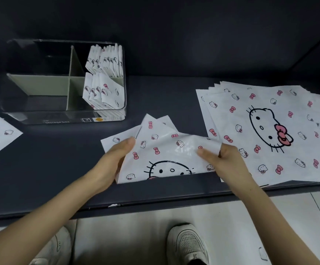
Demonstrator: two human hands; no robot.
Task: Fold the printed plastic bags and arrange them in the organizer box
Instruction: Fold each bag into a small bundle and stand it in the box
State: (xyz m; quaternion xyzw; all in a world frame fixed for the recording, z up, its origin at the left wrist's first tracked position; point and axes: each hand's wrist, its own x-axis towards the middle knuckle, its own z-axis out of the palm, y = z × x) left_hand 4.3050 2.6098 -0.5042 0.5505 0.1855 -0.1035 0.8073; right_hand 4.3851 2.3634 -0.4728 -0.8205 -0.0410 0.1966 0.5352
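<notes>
On the dark table (50, 159), before the organizer box (63, 119), our left hand (115, 157) and right hand (224, 161) pinch the half-folded bag (164, 148) by its side edges; it looks thin, limp and slippery, so we judge it best held near the corners.

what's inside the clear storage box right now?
Folded printed bags stand in both right-hand compartments of the storage box, which is split by grey-green dividers. The two left compartments show no bags. The exact count is hidden: the bags overlap each other.
</notes>
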